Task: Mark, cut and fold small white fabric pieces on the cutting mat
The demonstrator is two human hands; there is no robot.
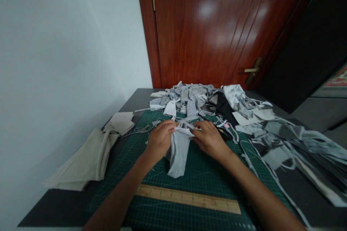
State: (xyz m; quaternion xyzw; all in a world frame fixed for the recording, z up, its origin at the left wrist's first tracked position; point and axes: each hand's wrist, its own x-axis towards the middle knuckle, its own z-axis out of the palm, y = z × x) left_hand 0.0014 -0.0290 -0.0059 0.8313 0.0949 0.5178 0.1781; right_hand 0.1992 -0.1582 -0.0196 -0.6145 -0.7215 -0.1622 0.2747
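A light grey piece of fabric (180, 153) hangs between my two hands above a green cutting mat (162, 216). My left hand (160, 137) pinches its upper left edge. At the upper right edge, my right hand (210, 138) has its fingers closed on the same fabric. The top of the cloth is folded over between the fingertips, and its lower end hangs down toward the mat. Nearer to me a wooden ruler (187, 198) lies across the mat. Dark handles, perhaps of scissors, show partly behind my right hand.
A heap of grey and white fabric scraps (189, 97) sits at the back, before a wooden door (206, 36). Folded beige cloth (86, 158) lies at left by the white wall. Grey strips (303, 144) and black cloth (223, 106) are on the right. Loose cords cross the mat's edges.
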